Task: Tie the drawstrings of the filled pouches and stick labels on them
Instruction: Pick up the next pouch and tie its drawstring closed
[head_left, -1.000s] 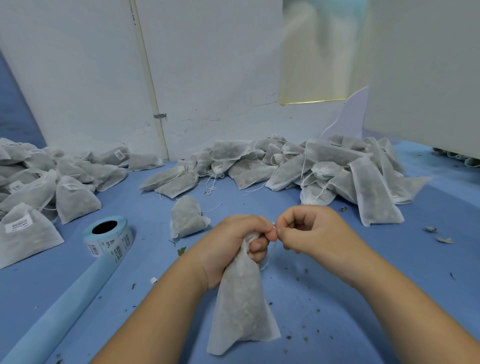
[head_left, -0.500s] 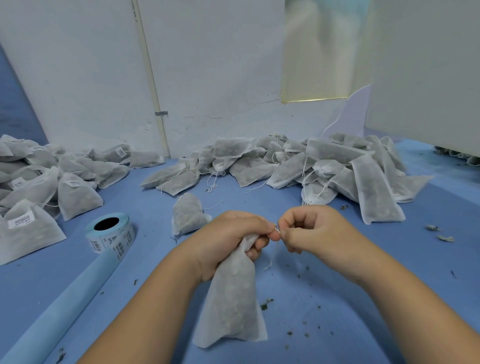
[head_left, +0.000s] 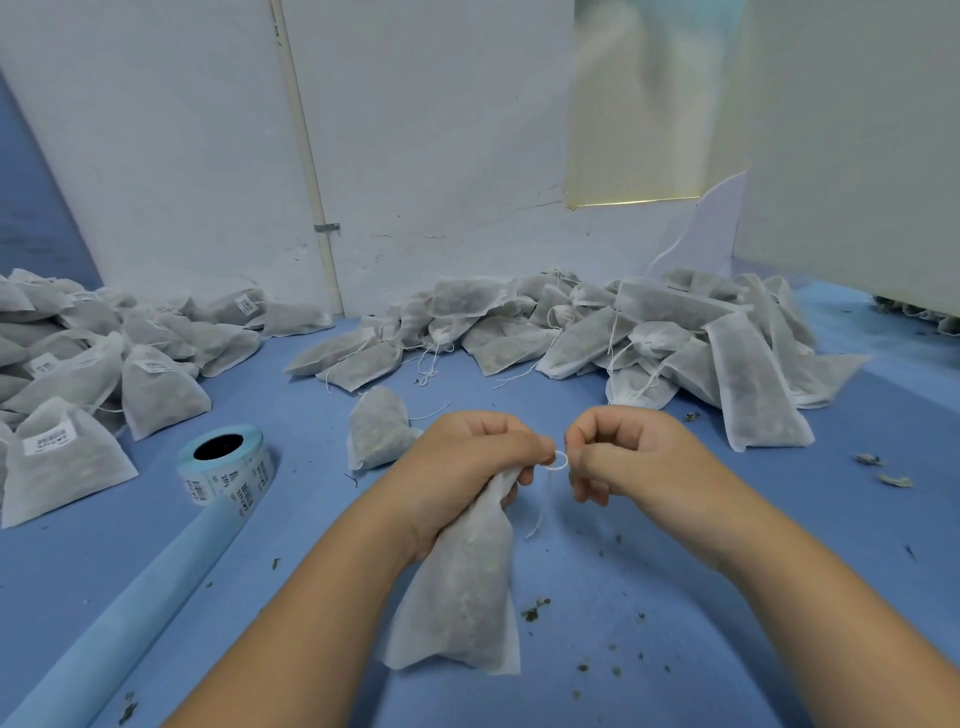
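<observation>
Left hand (head_left: 467, 467) grips the filled pouch (head_left: 460, 597) by its neck; right hand (head_left: 623, 457) pinches its drawstring (head_left: 558, 462).

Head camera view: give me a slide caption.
Left hand grips a filled pouch at its neck while right hand pinches the drawstring loop.

The pouch (head_left: 457, 587) hangs from the left hand (head_left: 467, 467) at centre, and its drawstring (head_left: 558, 461) runs right to the right hand (head_left: 628, 457). Just behind the left hand lies a single pouch (head_left: 379, 426). The label roll (head_left: 223, 470) stands to the left, with the heap of labelled pouches (head_left: 78, 364) farther left. The heap of untied pouches (head_left: 623, 332) lies behind, against the wall (head_left: 441, 156).
</observation>
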